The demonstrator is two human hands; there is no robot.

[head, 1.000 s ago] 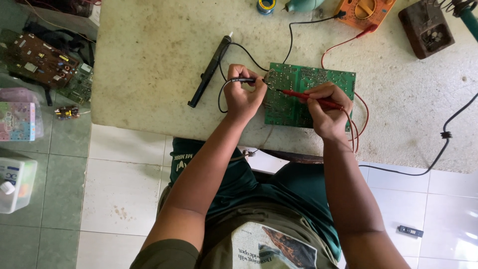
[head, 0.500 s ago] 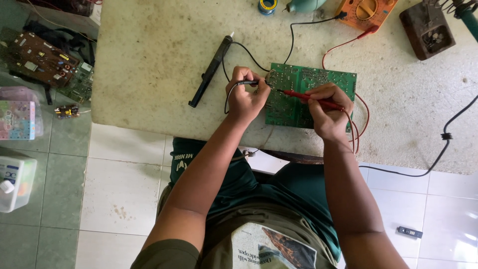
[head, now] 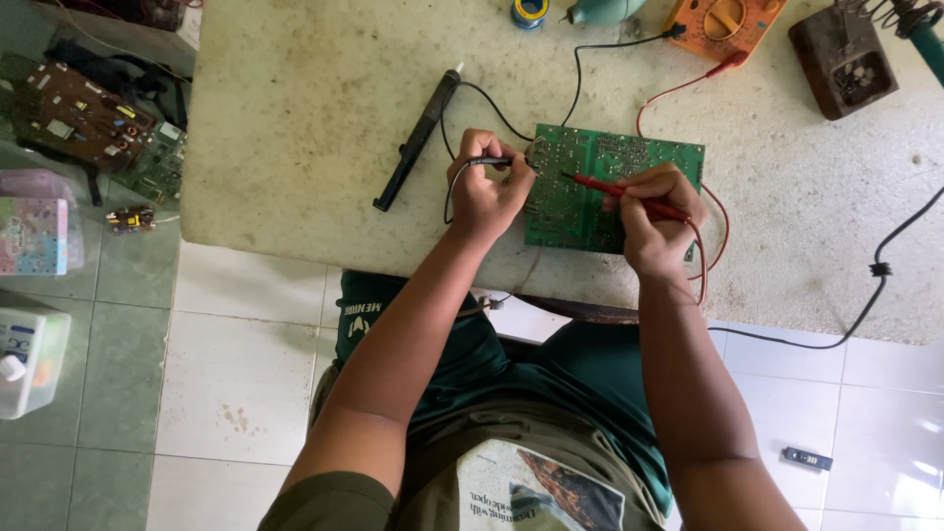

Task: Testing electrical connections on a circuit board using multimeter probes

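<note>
Between left hand (head: 484, 197) and right hand (head: 654, 221) lies the green circuit board (head: 590, 192).

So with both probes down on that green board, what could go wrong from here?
The red probe in the right hand crosses closely packed solder joints on the circuit board; a slip might bridge two. The black probe lead loops round the left hand and could snag, perhaps tugging the tip.
</note>
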